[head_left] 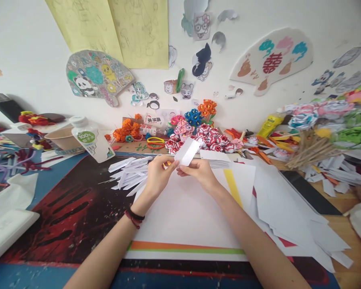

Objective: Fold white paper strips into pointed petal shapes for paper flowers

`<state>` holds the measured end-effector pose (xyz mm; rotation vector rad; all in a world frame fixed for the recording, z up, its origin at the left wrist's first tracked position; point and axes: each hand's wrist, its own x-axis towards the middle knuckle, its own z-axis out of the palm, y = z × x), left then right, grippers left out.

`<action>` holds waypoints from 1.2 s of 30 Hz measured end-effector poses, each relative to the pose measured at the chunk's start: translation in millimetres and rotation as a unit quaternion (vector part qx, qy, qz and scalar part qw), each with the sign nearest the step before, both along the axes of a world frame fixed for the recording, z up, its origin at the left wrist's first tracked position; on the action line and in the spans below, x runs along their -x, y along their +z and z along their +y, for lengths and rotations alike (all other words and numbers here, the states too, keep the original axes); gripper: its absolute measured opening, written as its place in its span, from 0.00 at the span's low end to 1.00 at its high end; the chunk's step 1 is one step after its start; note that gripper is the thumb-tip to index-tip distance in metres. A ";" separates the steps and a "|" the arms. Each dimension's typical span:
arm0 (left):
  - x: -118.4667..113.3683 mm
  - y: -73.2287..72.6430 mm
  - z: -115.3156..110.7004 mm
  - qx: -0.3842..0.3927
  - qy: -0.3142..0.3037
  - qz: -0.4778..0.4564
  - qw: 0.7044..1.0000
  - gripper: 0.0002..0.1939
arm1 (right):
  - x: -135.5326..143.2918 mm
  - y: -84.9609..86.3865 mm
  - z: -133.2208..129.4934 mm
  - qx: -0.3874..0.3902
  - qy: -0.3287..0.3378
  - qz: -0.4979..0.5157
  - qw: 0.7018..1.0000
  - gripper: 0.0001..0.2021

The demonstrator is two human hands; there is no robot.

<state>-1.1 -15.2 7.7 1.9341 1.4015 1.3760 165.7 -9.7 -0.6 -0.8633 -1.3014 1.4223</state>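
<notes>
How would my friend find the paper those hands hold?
Find the big white sheet. Over its far part, the left hand and right hand pinch a small white paper strip. Unlike the white strips piled to its left, it's held up.

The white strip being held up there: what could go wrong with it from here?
The strip is thin and pinched between the left grip and the right grip, so uneven pressure might crease it askew.
If it slipped, it could land on the white sheet below and be hard to spot.
The loose pile lies close beside the left grip, so a careless sideways move might scatter it.
</notes>
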 end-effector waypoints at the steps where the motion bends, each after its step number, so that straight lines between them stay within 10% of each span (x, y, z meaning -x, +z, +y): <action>1: 0.3 0.2 0.2 -0.003 -0.002 0.002 1.000 0.08 | -0.1 0.3 -0.2 0.006 0.001 0.001 1.000 0.18; 25: -3.4 12.4 -9.9 -0.025 0.002 0.068 0.997 0.15 | -0.6 1.4 -1.1 -0.061 -0.056 -0.045 0.996 0.12; 36: -8.8 10.6 -13.8 0.069 -0.112 0.018 0.991 0.21 | -3.2 0.7 -0.3 -0.084 -0.080 -0.037 0.993 0.11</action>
